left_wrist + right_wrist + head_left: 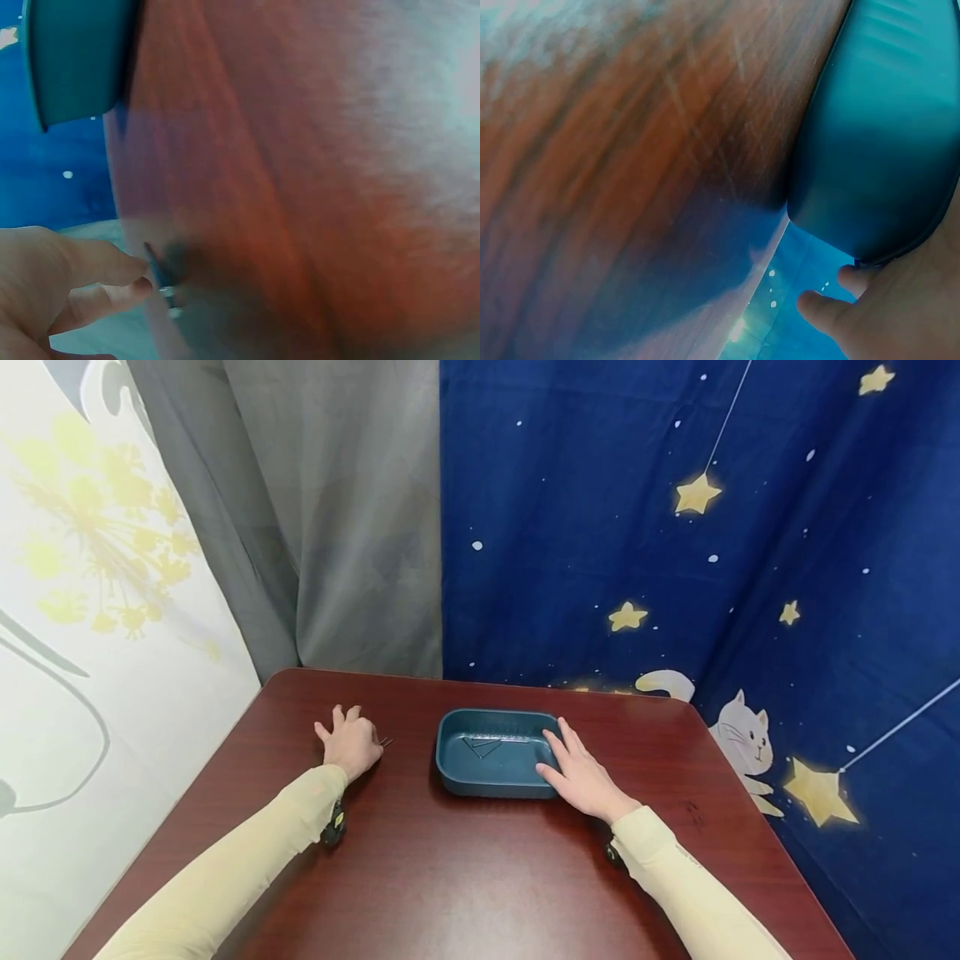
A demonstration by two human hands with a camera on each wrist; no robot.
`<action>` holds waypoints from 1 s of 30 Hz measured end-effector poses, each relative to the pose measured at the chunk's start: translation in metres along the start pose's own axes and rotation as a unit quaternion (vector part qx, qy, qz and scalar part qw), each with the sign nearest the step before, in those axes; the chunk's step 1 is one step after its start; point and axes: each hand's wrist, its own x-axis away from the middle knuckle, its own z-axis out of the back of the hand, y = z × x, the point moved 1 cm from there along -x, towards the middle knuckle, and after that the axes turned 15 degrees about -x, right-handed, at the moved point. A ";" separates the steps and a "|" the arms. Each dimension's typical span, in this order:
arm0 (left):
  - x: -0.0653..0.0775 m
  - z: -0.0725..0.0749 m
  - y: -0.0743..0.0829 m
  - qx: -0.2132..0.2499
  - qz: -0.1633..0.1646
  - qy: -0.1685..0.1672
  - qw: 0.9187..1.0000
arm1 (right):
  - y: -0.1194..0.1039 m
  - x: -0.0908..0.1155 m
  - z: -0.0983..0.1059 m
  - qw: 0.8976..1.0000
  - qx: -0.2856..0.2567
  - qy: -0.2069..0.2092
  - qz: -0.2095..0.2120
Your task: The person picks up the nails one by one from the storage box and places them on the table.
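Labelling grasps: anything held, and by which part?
Left hand seems to pinch a thin, dark, rod-like piece around mid-length; right hand just rests on the dark teal rectangular tub.

We can't identify the thin dark piece [157, 271] at the left hand [351, 746]: blurred, small. Wrist views crop the tray [495, 791].

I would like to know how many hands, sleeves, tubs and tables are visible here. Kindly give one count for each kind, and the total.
Hands: 2 (left hand, right hand)
Cream sleeves: 2
Tub: 1
Table: 1
Total: 6, without the thin dark pieces, too small to count surely.
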 end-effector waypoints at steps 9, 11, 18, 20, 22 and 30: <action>-0.010 0.032 0.030 0.031 -0.062 0.033 0.997 | -0.001 0.001 0.001 1.000 -0.002 0.004 0.002; -0.011 0.037 0.043 0.032 -0.087 0.041 0.995 | -0.002 0.001 0.002 1.000 -0.003 0.005 0.005; -0.006 0.038 0.092 0.006 -0.194 0.062 0.979 | -0.001 0.001 -0.001 1.000 -0.006 0.001 -0.002; -0.004 0.037 0.104 -0.006 -0.239 0.073 0.968 | 0.000 0.001 -0.001 1.000 -0.006 0.002 -0.003; -0.003 0.037 0.113 -0.018 -0.285 0.084 0.955 | -0.001 0.001 -0.002 1.000 -0.009 0.005 0.002; -0.007 0.033 0.136 -0.024 -0.402 -0.009 0.915 | -0.001 0.001 0.001 1.000 -0.011 0.013 0.014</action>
